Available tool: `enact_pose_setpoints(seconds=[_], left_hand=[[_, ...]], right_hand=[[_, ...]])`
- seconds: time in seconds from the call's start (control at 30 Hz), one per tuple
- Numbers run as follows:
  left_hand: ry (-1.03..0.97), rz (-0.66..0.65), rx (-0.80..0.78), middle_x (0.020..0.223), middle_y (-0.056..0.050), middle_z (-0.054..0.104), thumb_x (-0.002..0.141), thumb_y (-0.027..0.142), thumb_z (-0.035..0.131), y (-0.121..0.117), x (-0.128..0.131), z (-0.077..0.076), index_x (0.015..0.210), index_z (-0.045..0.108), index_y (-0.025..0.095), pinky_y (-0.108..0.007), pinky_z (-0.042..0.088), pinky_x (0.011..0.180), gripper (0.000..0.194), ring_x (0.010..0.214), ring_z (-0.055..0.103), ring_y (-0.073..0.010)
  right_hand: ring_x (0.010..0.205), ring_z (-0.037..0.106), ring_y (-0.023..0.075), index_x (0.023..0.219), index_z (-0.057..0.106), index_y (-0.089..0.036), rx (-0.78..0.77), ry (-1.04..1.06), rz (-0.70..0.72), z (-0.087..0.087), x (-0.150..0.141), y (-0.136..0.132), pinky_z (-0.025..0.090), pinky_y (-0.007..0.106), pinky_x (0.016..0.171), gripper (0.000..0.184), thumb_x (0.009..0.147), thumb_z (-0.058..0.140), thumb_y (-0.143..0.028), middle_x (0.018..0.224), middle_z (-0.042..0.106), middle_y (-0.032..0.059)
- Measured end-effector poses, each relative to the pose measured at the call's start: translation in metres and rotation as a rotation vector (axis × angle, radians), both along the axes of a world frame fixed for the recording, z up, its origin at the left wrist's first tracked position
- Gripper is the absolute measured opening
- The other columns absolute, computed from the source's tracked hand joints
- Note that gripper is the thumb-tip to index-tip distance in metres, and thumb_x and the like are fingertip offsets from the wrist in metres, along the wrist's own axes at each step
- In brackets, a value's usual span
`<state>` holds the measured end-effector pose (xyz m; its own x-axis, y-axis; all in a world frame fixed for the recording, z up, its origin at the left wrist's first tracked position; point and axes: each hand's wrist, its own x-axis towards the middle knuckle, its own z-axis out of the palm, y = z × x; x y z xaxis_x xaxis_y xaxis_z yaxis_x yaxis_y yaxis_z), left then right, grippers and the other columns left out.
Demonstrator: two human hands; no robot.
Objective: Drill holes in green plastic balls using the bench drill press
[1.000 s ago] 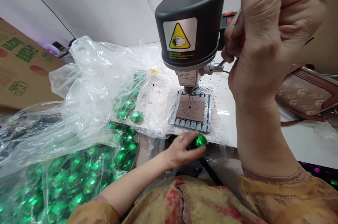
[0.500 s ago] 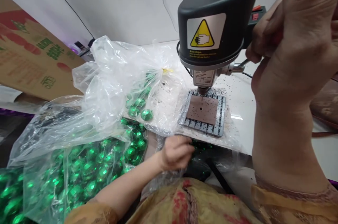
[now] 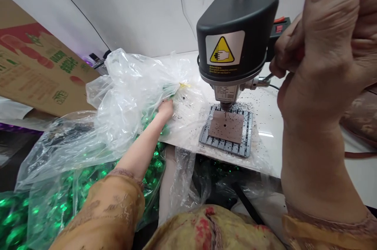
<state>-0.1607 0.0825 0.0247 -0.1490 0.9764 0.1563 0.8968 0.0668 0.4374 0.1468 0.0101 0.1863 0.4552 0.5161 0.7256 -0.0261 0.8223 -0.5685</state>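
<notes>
at two o'clock, the person's right hand is closed around the lever of a black drill press, most of that lever hidden inside the grip. the press head stands at one o'clock, with a yellow warning label on its front and a red switch towards its three o'clock side. at four o'clock from the middle, a brown square pad lies on a slotted metal base plate, a small hole in the pad near the drill bit. dark chips are scattered over both and onto the white table.

just off the middle towards nine o'clock, the left hand is among shiny green balls, fingers bent; i cannot tell whether it holds one. balls lie at its six and eight o'clock, and many more show through clear plastic at eight o'clock of the view. crumpled clear plastic spreads at the hand's nine and ten o'clock, and farther out that way leans a printed cardboard box.
</notes>
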Motion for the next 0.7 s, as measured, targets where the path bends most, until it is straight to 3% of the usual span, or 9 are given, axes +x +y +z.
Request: enact_pose_setpoints(seconds=[0.1, 0.2, 0.27, 0.37, 0.47, 0.6, 0.7], left_hand=[[-0.131, -0.055, -0.008, 0.083, -0.006, 0.064, 0.081, 0.019, 0.069, -0.009, 0.007, 0.007, 0.103, 0.065, 0.010, -0.036, 0.050, 0.088, 0.025, 0.084, 0.061, -0.0193], [-0.727, -0.172, -0.058, 0.090, -0.004, 0.065, 0.088, 0.043, 0.062, -0.033, 0.033, 0.016, 0.122, 0.060, 0.020, -0.028, 0.055, 0.066, 0.041, 0.068, 0.062, -0.0140], [-1.177, -0.224, -0.111, 0.098, -0.004, 0.066, 0.086, 0.049, 0.064, -0.053, 0.056, 0.021, 0.124, 0.058, 0.024, -0.030, 0.058, 0.067, 0.046, 0.074, 0.066, -0.0150], [-1.516, -0.229, -0.179, 0.107, -0.005, 0.066, 0.083, 0.046, 0.069, -0.078, 0.086, 0.025, 0.122, 0.058, 0.025, -0.037, 0.060, 0.083, 0.045, 0.094, 0.067, -0.0192], [-1.650, -0.186, -0.222, 0.110, -0.005, 0.067, 0.086, 0.044, 0.067, -0.090, 0.104, 0.022, 0.120, 0.058, 0.024, -0.035, 0.059, 0.083, 0.040, 0.097, 0.068, -0.0202], [-1.694, -0.147, -0.314, 0.102, -0.010, 0.070, 0.089, 0.042, 0.062, -0.102, 0.120, 0.019, 0.105, 0.063, 0.016, -0.029, 0.058, 0.075, 0.030, 0.084, 0.069, -0.0178], [-1.659, -0.177, -0.281, 0.105, -0.009, 0.069, 0.086, 0.039, 0.066, -0.116, 0.132, 0.016, 0.103, 0.063, 0.016, -0.032, 0.057, 0.081, 0.029, 0.091, 0.067, -0.0195]], right_hand=[[0.050, 0.034, 0.0086, 0.057, 0.030, -0.021, -0.033, -0.020, 0.003, 0.001, 0.000, -0.004, 0.024, 0.034, 0.055, 0.051, 0.089, 0.055, -0.053, 0.054, 0.032, -0.0027], [0.051, 0.036, 0.0098, 0.056, 0.032, -0.021, -0.023, -0.057, -0.005, 0.000, 0.002, -0.004, 0.025, 0.033, 0.056, 0.053, 0.089, 0.053, -0.057, 0.055, 0.033, -0.0018], [0.050, 0.036, 0.0101, 0.055, 0.033, -0.021, 0.009, -0.061, -0.001, -0.001, 0.003, -0.002, 0.025, 0.033, 0.054, 0.052, 0.089, 0.056, -0.052, 0.054, 0.034, -0.0018], [0.045, 0.034, 0.0102, 0.055, 0.034, -0.022, 0.075, -0.036, 0.016, -0.001, 0.005, 0.007, 0.023, 0.032, 0.049, 0.045, 0.091, 0.059, -0.028, 0.052, 0.033, -0.0025], [0.039, 0.032, 0.0103, 0.054, 0.035, -0.023, 0.124, -0.033, 0.089, 0.002, 0.011, 0.022, 0.021, 0.031, 0.042, 0.043, 0.090, 0.058, -0.018, 0.048, 0.033, -0.0040], [0.033, 0.032, 0.0098, 0.056, 0.045, -0.023, 0.121, -0.038, 0.232, 0.006, 0.019, 0.038, 0.016, 0.030, 0.029, 0.037, 0.082, 0.069, -0.034, 0.045, 0.041, -0.0050], [0.033, 0.030, 0.0082, 0.056, 0.045, -0.023, 0.091, -0.047, 0.252, 0.007, 0.021, 0.040, 0.017, 0.028, 0.028, 0.038, 0.081, 0.069, -0.038, 0.044, 0.041, -0.0062]])
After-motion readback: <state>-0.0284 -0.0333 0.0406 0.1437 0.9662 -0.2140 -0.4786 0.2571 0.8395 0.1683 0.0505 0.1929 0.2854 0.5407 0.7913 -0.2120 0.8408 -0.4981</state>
